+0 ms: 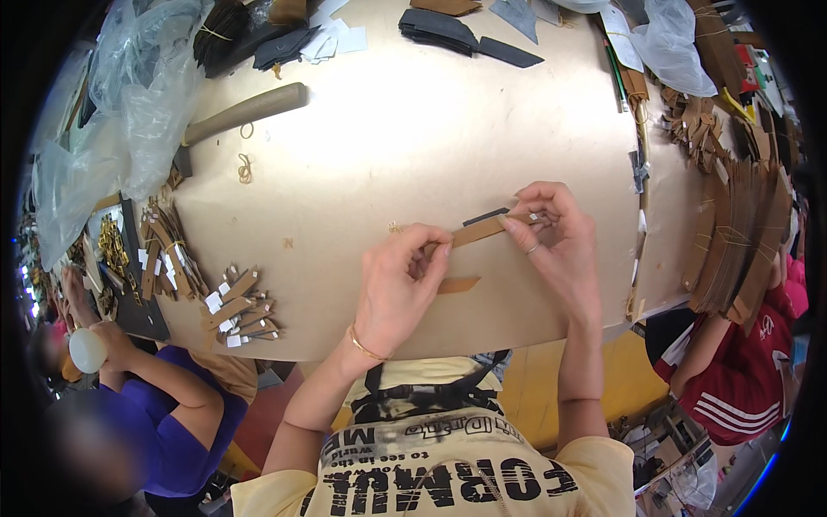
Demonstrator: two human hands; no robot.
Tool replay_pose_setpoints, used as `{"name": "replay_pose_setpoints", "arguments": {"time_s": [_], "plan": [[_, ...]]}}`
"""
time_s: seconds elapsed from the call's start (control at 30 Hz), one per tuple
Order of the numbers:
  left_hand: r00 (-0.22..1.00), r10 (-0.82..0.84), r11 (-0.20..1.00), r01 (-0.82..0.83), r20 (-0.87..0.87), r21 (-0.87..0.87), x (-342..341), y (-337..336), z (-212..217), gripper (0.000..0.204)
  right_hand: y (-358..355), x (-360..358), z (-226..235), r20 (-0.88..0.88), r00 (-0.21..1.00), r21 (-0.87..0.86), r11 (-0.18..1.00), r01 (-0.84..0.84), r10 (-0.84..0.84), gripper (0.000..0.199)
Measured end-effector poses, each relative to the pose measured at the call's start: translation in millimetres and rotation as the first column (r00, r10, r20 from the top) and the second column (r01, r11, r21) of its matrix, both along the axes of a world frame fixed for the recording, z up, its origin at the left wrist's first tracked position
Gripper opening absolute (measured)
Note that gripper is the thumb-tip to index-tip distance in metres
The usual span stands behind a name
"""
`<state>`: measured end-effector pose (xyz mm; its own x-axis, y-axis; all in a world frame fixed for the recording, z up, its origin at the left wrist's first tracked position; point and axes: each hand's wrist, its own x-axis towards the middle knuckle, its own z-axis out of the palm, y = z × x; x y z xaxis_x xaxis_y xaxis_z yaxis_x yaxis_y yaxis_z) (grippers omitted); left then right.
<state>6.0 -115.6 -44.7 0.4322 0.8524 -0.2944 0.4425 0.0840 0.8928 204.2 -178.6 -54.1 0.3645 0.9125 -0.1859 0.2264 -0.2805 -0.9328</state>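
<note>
Between my two hands, above the middle of the table, I hold a short brown leather strap point(476, 232). My left hand point(401, 280) pinches its left end between thumb and fingers. At the strap's right end, my right hand point(556, 237) grips it with thumb and fingertips, and a small white tag shows by those fingers. A dark narrow strip point(485, 216) lies just beyond the held strap, close to my right fingertips. Another light brown strap piece point(459, 284) rests on the table beside my left hand, partly hidden by it.
To the left are tagged strap pieces point(237, 308), a bundle of brown straps point(172, 254) and a wooden-handled hammer point(250, 114). Rubber bands point(245, 168) lie nearby. Dark leather pieces point(439, 33) sit at the far edge. Stacked brown straps point(732, 233) stand right. Co-workers flank both sides.
</note>
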Motion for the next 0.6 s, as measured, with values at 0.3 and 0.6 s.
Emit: {"name": "replay_pose_setpoints", "arguments": {"time_s": [0.3,0.6], "plan": [[1.000,-0.012,0.994,0.014,-0.023,0.106,1.1,-2.5,0.9,0.010,2.3,0.5,7.3,0.041,0.998,-0.065,0.997,-0.037,0.040,0.029],[1.000,-0.008,0.982,0.011,-0.017,0.186,3.7,-6.2,-3.5,0.011,3.3,-0.8,5.1,0.040,0.999,-0.017,1.000,-0.018,0.019,0.028]]}}
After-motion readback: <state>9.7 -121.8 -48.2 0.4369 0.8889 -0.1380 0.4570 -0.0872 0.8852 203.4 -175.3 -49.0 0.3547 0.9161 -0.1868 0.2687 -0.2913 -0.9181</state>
